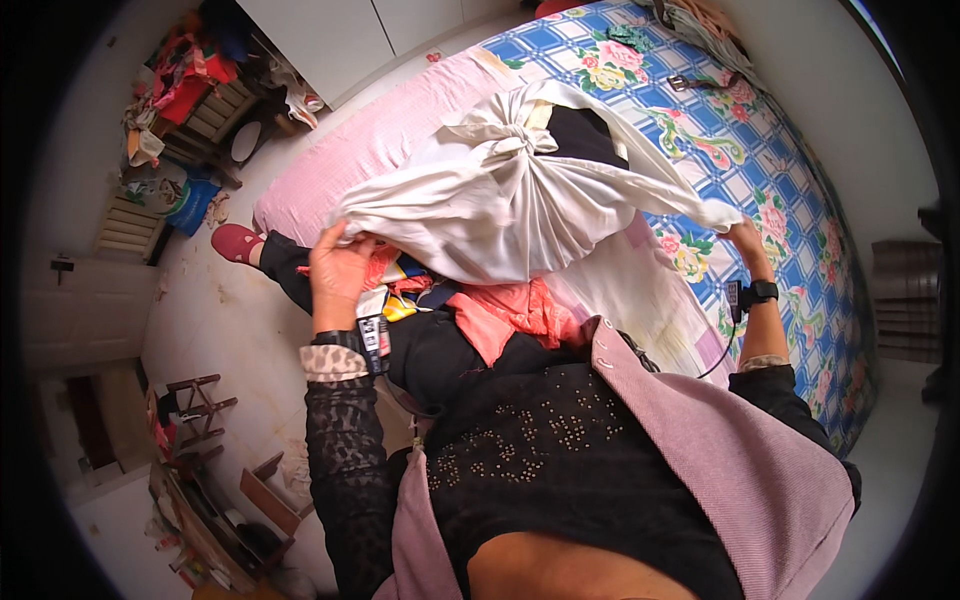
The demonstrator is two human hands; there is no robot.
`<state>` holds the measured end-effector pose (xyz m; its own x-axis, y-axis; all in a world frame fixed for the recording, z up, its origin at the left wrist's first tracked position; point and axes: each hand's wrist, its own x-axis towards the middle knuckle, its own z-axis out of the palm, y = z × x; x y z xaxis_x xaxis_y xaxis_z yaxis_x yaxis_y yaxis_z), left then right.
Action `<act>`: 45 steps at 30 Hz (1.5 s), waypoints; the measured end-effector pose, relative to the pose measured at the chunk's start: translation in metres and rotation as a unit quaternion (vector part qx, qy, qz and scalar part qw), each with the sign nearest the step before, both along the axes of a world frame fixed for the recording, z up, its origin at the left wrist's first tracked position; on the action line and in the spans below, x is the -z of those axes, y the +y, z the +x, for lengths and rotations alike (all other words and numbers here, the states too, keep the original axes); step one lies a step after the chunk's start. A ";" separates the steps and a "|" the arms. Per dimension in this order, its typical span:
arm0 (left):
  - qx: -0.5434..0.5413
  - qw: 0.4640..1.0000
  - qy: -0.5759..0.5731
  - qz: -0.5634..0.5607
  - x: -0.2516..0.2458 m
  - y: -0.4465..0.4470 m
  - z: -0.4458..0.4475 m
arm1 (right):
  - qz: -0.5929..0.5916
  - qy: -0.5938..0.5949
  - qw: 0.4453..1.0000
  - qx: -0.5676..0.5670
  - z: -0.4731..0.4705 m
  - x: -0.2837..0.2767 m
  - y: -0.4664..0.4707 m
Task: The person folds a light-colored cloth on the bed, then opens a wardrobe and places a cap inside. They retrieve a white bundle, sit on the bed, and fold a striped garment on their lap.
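Note:
A white satiny cloth (540,210) is knotted around a bundle, and black fabric (581,135) shows through a gap near the knot. My left hand (341,266) grips one drawn-out end of the cloth. At the other side, my right hand (742,229) pinches the opposite end, over the flowered bedding. The cloth is spread between both hands, its knot at the upper middle. Under its near edge, coral-coloured fabric (510,311) and a yellow, white and blue patterned cloth (401,300) lie across my lap. What the bundle holds besides the black fabric is hidden.
A pink sheet (352,157) and a blue checked floral cover (765,142) lie on the bed. A belt with a buckle (701,82) and a small green cloth (630,37) rest on the cover. Clothes fill a wooden chair (217,112); a wooden rack (199,409) stands on the floor.

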<state>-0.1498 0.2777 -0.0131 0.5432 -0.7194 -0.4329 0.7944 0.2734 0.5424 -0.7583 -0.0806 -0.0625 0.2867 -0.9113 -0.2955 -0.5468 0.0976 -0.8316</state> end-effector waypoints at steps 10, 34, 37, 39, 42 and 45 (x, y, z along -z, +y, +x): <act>-0.275 0.959 -0.067 0.010 -0.013 0.099 0.088 | -0.322 -0.005 0.943 -0.085 0.139 -0.070 0.005; 0.074 0.502 -0.800 0.320 0.058 0.085 -0.079 | -0.430 -0.205 0.868 -0.140 0.354 -0.173 0.056; 0.063 0.493 -0.808 0.318 0.056 0.084 -0.081 | -0.377 -0.330 0.832 -0.239 0.351 -0.254 0.043; 0.064 0.500 -0.806 0.310 0.055 0.085 -0.080 | -0.267 -0.327 0.875 -0.235 0.362 -0.263 0.040; 0.053 0.495 -0.813 0.302 0.054 0.088 -0.081 | -0.305 -0.331 0.820 -0.353 0.390 -0.220 0.041; 0.053 0.499 -0.812 0.300 0.054 0.092 -0.082 | -0.271 -0.139 0.939 -0.157 0.377 -0.153 0.050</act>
